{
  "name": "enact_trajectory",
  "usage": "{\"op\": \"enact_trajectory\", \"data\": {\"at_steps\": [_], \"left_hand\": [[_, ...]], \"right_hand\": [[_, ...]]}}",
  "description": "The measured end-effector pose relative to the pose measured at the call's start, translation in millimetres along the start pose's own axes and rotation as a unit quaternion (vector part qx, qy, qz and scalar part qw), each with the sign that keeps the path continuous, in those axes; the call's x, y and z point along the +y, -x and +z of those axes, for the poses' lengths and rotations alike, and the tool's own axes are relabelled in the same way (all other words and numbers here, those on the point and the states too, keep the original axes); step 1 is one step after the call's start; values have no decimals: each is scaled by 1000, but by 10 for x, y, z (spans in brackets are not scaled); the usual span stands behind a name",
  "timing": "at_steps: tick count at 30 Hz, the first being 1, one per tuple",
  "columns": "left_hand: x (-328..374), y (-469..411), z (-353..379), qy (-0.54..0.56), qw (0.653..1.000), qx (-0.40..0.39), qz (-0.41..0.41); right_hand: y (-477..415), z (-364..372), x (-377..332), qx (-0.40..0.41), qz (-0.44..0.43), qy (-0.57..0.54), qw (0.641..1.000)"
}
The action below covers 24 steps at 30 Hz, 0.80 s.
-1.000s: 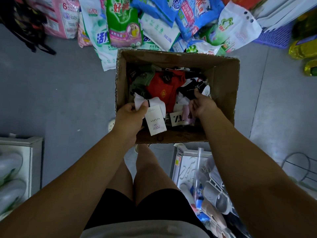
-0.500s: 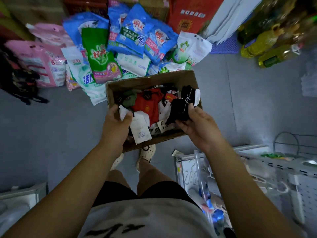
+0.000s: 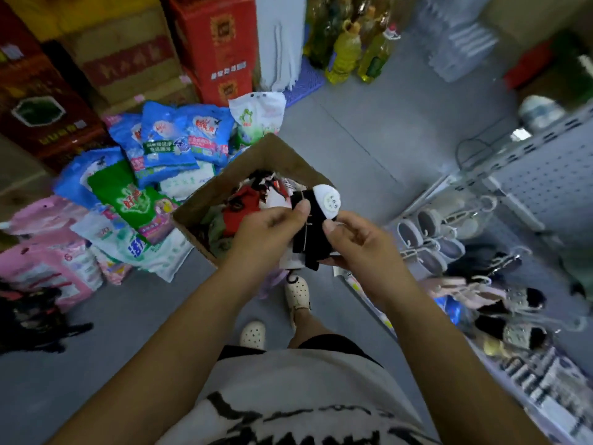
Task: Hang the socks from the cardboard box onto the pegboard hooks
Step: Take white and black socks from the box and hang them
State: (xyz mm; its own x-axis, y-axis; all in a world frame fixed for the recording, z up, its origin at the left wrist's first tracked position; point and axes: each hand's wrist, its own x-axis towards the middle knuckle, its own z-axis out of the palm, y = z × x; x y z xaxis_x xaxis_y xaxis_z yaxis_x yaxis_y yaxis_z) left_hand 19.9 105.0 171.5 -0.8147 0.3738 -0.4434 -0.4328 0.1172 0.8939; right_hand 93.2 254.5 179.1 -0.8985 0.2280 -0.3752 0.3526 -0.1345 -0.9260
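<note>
In the head view, a black sock pair (image 3: 309, 232) with a white tip is held just above the near right corner of the cardboard box (image 3: 195, 208), in which other socks lie. It is judged that the pair's hanging loop, which cannot be made out, should be found and turned upward before the pair is carried to the pegboard (image 3: 552, 187), well to the right of the box. A firm pinch is advised.

The pair is pinched by the left hand (image 3: 269, 229), thumb on top and fingers curled beneath. It is also gripped by the right hand (image 3: 356, 242), thumb pressed on the fabric and fingers curled under. Both forearms are stretched forward, with the wrists close together.
</note>
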Motion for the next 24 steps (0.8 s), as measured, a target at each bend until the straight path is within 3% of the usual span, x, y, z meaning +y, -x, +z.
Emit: {"op": "enact_trajectory", "data": {"at_steps": [5,8,10,15,24], "left_hand": [[-167,262,281,-6,997,-70,9],[-202,372,422,-24,990,-139,-21],[-219,433,549,-49,979,-195,-34],[-327,577,983,-100,954,-277,-63],[-683,966,2110,-129,940,-308,-64]], "right_hand": [[594,-184,293,114,-2,-40,993],[945,-344,462,202,-16,31,979],[1165,-427,594,206,-2,62,977],[1666,-651,911,220,14,22,975],[2978,-1517,1523,210,50,-105,971]]}}
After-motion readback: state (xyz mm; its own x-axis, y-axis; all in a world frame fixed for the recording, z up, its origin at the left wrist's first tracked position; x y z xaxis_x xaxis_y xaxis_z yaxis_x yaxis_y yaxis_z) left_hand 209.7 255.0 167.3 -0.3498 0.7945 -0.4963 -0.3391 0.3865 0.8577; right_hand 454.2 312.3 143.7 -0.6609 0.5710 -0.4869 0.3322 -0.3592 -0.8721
